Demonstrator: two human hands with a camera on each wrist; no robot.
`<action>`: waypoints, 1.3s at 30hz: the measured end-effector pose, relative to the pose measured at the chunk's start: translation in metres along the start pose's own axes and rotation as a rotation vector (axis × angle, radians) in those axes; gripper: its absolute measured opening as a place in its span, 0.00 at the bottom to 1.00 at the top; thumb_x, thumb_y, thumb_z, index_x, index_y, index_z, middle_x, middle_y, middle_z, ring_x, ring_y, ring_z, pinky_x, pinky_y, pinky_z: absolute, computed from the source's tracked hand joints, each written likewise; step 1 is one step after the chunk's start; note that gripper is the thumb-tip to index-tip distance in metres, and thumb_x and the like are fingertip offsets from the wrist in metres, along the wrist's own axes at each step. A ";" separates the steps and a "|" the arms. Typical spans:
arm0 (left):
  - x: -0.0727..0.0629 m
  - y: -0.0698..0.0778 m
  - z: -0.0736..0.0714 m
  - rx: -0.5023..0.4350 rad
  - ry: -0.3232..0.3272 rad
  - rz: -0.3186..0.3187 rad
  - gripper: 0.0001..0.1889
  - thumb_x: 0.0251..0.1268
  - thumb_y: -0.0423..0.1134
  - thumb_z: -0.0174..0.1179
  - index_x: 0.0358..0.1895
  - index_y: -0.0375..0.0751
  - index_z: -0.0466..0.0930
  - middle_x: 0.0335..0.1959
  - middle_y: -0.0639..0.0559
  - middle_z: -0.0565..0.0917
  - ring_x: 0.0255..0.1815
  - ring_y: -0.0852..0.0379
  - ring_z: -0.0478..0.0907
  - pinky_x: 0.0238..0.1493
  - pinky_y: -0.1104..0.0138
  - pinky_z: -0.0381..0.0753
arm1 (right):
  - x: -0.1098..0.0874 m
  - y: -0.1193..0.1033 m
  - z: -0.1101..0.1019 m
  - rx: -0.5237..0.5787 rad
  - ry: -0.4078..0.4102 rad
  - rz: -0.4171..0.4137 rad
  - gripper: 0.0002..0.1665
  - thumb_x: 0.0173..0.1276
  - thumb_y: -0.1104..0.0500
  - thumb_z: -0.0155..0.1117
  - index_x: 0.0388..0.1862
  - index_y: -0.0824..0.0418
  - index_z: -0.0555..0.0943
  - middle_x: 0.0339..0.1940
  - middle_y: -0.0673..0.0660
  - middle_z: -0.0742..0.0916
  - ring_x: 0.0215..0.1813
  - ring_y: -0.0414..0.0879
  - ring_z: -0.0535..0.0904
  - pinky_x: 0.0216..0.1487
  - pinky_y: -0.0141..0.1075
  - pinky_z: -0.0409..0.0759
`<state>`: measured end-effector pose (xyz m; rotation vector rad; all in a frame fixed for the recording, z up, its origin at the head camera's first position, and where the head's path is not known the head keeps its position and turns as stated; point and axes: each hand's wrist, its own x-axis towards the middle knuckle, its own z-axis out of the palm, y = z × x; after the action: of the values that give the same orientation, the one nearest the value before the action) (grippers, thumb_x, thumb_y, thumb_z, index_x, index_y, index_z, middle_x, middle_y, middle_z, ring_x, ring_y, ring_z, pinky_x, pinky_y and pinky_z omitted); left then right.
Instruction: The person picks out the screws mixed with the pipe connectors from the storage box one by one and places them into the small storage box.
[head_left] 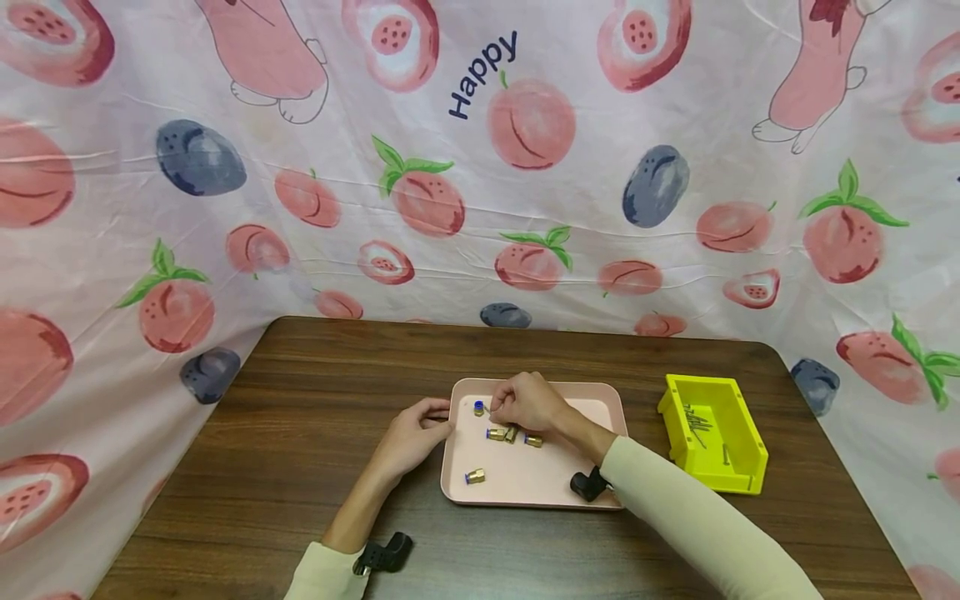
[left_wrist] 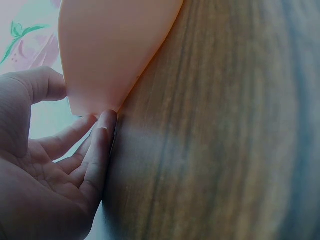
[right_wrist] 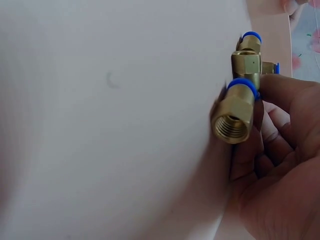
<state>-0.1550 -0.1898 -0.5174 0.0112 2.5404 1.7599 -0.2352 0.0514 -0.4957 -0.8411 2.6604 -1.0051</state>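
A pink tray (head_left: pixel 525 487) lies on the table. My left hand (head_left: pixel 411 435) rests at its left edge, fingertips and thumb touching the outer wall (left_wrist: pixel 115 45), with the fingers fairly straight. Above the tray, my right hand (head_left: pixel 528 402) has its fingertips together on a small thin metal piece (head_left: pixel 487 409), mostly hidden. Beside those fingertips stands a blue-ringed brass fitting (head_left: pixel 478 408). More brass fittings (head_left: pixel 496 434) lie under the hand, one (head_left: pixel 533 440) near the wrist and another (head_left: pixel 476 476) at the front left. The right wrist view shows a threaded fitting (right_wrist: pixel 234 117) in front of the fingers.
Right of the tray stands a yellow bin (head_left: pixel 756 450) with several thin screws (head_left: pixel 696 425) inside. The brown wooden table (head_left: pixel 337 367) extends around both. A fruit-patterned cloth (head_left: pixel 465 200) hangs behind and at the sides.
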 end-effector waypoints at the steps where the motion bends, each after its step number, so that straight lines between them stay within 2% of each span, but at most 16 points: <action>1: 0.000 0.000 0.000 -0.001 0.000 0.000 0.22 0.72 0.35 0.70 0.65 0.30 0.84 0.55 0.42 0.90 0.51 0.47 0.90 0.52 0.59 0.84 | 0.000 0.000 0.000 -0.012 0.005 -0.010 0.10 0.67 0.63 0.80 0.27 0.52 0.91 0.20 0.39 0.85 0.25 0.34 0.77 0.35 0.32 0.78; 7: -0.001 -0.001 0.001 -0.004 0.000 0.000 0.22 0.72 0.35 0.70 0.65 0.29 0.84 0.55 0.41 0.90 0.52 0.47 0.90 0.53 0.58 0.85 | 0.000 -0.001 0.002 -0.097 0.039 -0.058 0.16 0.65 0.65 0.72 0.19 0.51 0.86 0.14 0.37 0.80 0.22 0.34 0.74 0.34 0.32 0.75; 19: 0.000 -0.005 0.003 0.007 0.006 -0.006 0.21 0.73 0.35 0.70 0.65 0.32 0.85 0.55 0.44 0.90 0.51 0.49 0.90 0.53 0.59 0.84 | -0.001 -0.002 0.004 -0.154 0.092 -0.073 0.13 0.63 0.65 0.70 0.22 0.51 0.88 0.16 0.38 0.81 0.22 0.34 0.75 0.31 0.32 0.77; 23: 0.000 -0.005 0.003 0.007 0.003 -0.003 0.21 0.73 0.35 0.69 0.65 0.31 0.84 0.55 0.44 0.90 0.51 0.49 0.89 0.52 0.59 0.84 | -0.002 -0.002 0.000 -0.132 0.094 -0.075 0.13 0.64 0.65 0.70 0.21 0.51 0.87 0.14 0.37 0.80 0.20 0.34 0.75 0.30 0.32 0.76; 30: 0.000 -0.005 0.002 0.012 0.009 0.002 0.21 0.73 0.35 0.70 0.65 0.31 0.84 0.55 0.44 0.90 0.51 0.49 0.89 0.52 0.59 0.84 | -0.006 -0.010 -0.018 -0.025 0.129 -0.077 0.08 0.67 0.65 0.70 0.28 0.56 0.89 0.15 0.40 0.82 0.21 0.34 0.74 0.32 0.32 0.75; 39: -0.001 -0.003 0.002 0.018 0.018 0.001 0.21 0.72 0.35 0.69 0.65 0.31 0.85 0.55 0.43 0.90 0.51 0.49 0.90 0.52 0.60 0.83 | -0.013 -0.015 -0.031 0.053 0.114 -0.062 0.04 0.66 0.65 0.72 0.31 0.58 0.90 0.19 0.43 0.84 0.23 0.36 0.76 0.30 0.32 0.75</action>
<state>-0.1543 -0.1891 -0.5212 -0.0017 2.5687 1.7457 -0.2291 0.0669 -0.4630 -0.8853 2.7033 -1.1663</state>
